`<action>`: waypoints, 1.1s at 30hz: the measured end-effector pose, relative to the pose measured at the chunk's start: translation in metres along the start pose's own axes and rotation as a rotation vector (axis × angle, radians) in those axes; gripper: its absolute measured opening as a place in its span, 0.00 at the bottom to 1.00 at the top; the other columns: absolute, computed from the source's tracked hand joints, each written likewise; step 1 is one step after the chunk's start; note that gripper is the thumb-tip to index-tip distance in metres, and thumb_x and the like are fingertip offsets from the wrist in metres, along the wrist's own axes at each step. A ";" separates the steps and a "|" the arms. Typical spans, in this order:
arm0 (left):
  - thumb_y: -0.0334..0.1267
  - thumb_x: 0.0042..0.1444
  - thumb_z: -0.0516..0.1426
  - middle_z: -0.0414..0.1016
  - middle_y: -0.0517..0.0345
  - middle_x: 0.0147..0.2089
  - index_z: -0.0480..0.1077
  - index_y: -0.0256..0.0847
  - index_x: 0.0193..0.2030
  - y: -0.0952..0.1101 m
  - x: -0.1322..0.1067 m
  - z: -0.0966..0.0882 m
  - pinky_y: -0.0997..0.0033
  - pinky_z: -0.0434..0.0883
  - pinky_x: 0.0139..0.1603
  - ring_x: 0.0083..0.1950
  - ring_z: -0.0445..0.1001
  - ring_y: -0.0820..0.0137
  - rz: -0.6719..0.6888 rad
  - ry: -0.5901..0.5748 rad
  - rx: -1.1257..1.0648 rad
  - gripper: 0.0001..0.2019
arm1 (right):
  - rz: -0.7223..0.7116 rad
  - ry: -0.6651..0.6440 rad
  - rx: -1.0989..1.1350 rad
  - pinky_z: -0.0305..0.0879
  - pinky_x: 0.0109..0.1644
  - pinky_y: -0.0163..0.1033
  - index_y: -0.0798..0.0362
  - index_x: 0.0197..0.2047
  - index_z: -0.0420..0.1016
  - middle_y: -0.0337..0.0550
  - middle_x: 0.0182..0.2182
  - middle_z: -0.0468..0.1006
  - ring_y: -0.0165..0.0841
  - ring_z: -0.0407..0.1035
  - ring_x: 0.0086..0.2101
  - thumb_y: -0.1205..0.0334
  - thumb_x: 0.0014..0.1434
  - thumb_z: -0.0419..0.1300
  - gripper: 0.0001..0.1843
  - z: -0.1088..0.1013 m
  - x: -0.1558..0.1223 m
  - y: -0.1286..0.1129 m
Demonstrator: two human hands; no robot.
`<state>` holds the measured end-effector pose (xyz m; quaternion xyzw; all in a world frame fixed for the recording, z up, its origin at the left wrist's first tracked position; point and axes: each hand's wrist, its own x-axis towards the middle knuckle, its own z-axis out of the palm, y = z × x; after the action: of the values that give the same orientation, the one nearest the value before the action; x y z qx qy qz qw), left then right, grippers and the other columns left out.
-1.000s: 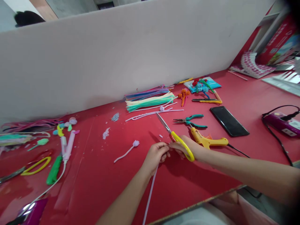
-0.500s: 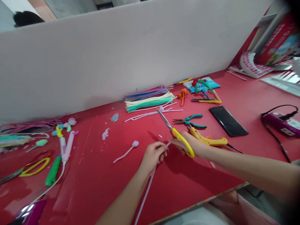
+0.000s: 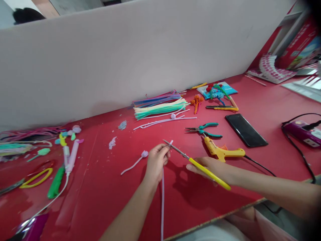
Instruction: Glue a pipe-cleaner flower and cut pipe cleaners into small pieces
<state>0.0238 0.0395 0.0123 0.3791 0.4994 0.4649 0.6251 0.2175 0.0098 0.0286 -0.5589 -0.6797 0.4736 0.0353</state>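
My left hand [image 3: 155,162] is closed around the top of a pale lilac pipe cleaner [image 3: 162,197] that hangs down toward the table's front edge. Its short tip sticks up beside my fingers. My right hand [image 3: 209,167] grips yellow-handled scissors [image 3: 198,165], whose blades point left and reach the pipe cleaner's tip just above my left fingers. A finished lilac pipe-cleaner flower [image 3: 135,162] lies on the red table [image 3: 105,187] to the left of my left hand.
A yellow glue gun [image 3: 223,152], teal pliers [image 3: 204,130] and a black phone [image 3: 245,130] lie right of my hands. Bundled pipe cleaners [image 3: 160,105] rest by the white partition [image 3: 125,60]. More tools and pipe cleaners [image 3: 37,157] crowd the left. A purple device [image 3: 303,132] with cable sits far right.
My right hand swung the scissors from pointing up and away to lying low, pointing left at the pipe cleaner's tip. My left hand moved slightly left and up with the pipe cleaner.
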 end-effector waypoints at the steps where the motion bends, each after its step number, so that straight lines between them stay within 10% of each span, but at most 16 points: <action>1: 0.36 0.48 0.53 0.61 0.65 0.18 0.65 0.35 0.27 0.000 -0.001 0.001 0.80 0.40 0.14 0.13 0.45 0.86 -0.002 0.002 0.009 0.06 | 0.005 -0.017 0.019 0.47 0.17 0.30 0.54 0.27 0.66 0.35 0.17 0.63 0.23 0.53 0.15 0.39 0.49 0.47 0.25 0.001 0.001 0.000; 19: 0.36 0.47 0.53 0.59 0.65 0.17 0.64 0.35 0.22 -0.009 0.004 0.000 0.79 0.40 0.14 0.13 0.44 0.85 -0.076 -0.001 0.024 0.07 | 0.113 -0.024 0.123 0.46 0.18 0.30 0.55 0.21 0.59 0.34 0.15 0.56 0.23 0.50 0.18 0.40 0.48 0.48 0.24 0.003 -0.001 -0.007; 29: 0.37 0.43 0.55 0.50 0.69 0.12 0.60 0.35 0.16 -0.024 0.014 -0.002 0.80 0.39 0.14 0.12 0.42 0.85 -0.166 -0.001 0.002 0.11 | 0.232 -0.268 0.360 0.44 0.11 0.29 0.52 0.17 0.51 0.30 0.07 0.51 0.22 0.49 0.09 0.33 0.46 0.44 0.29 -0.006 0.004 -0.009; 33: 0.40 0.44 0.55 0.60 0.64 0.18 0.65 0.34 0.23 -0.020 0.009 -0.003 0.80 0.41 0.14 0.14 0.48 0.85 -0.153 -0.022 -0.017 0.09 | 0.241 -0.168 0.428 0.45 0.11 0.30 0.53 0.21 0.56 0.29 0.09 0.53 0.22 0.48 0.09 0.35 0.46 0.47 0.26 -0.008 0.010 -0.006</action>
<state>0.0253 0.0427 -0.0092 0.3395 0.5159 0.4157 0.6677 0.2138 0.0230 0.0326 -0.5744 -0.4931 0.6523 0.0397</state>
